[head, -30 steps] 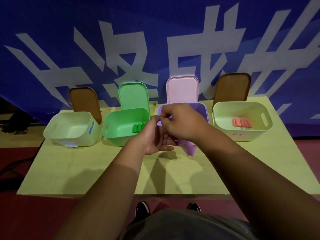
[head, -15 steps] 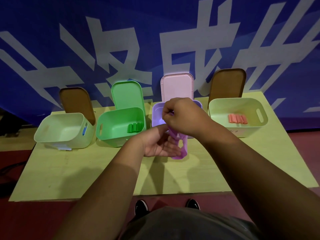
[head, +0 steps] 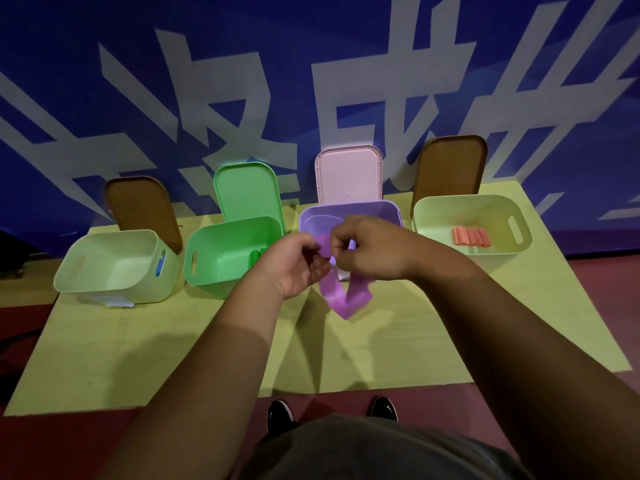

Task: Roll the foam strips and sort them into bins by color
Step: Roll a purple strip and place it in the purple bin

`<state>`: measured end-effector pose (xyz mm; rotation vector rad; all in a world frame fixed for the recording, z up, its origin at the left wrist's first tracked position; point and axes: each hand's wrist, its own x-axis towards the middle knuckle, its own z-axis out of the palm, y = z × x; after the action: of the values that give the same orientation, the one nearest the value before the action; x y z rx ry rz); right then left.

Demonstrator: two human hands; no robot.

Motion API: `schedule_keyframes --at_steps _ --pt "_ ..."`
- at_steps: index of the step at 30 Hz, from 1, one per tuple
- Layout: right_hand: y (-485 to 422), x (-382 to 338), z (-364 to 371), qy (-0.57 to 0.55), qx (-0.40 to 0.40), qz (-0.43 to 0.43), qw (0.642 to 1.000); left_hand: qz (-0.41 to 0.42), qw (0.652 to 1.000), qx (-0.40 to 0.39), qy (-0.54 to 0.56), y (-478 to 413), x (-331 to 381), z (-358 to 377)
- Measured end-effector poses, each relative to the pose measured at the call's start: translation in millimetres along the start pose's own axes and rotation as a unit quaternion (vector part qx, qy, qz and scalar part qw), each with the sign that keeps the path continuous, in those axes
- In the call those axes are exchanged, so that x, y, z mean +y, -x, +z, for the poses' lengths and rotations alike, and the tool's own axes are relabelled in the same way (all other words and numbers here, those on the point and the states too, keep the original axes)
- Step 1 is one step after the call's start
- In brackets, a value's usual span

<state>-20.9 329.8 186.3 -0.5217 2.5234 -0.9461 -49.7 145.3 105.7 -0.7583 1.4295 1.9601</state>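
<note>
Both hands pinch the upper end of a soft purple foam strip [head: 335,294]: the left hand [head: 294,263] with curled fingers from the left, the right hand [head: 369,251] from above. The rest hangs in a loop below them, over the yellow-green table [head: 173,341], just before the open purple plastic bin [head: 349,210].

A yellow-green tabletop [head: 138,358] carries four open bins in a row along its far edge: a pale bin [head: 104,265], a green bin [head: 221,258], a purple bin [head: 346,209] and another pale bin [head: 467,209]. Behind each stands an upright lid: brown [head: 142,209], green [head: 246,192], pink [head: 348,174], brown [head: 450,168].
</note>
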Motion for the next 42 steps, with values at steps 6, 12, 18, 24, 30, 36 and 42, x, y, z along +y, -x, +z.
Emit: schedule_keyframes --at_steps 6,12,18,24,30,36,42 --pt "-15 17 -20 -0.081 0.092 0.110 0.986 0.172 0.983 0.027 -0.064 25 30 13" --pt "-32 4 -24 -0.296 0.120 0.091 0.943 0.264 0.941 0.040 -0.210 61 55 23" --pt "-48 -11 -25 -0.487 0.140 0.094 0.857 0.282 0.904 0.057 -0.315 78 69 16" --pt "-53 -17 -20 -0.547 0.152 0.094 0.818 0.274 0.899 0.054 -0.337 86 75 10" --pt "-54 -14 -30 -0.510 0.157 0.037 0.845 0.241 0.945 0.030 -0.217 91 76 8" --pt "-48 -12 -37 -0.453 0.164 0.004 0.877 0.326 0.931 0.036 -0.157 89 80 24" --pt "-40 -15 -48 -0.448 0.156 0.012 0.880 0.361 0.920 0.050 -0.142 97 87 39"
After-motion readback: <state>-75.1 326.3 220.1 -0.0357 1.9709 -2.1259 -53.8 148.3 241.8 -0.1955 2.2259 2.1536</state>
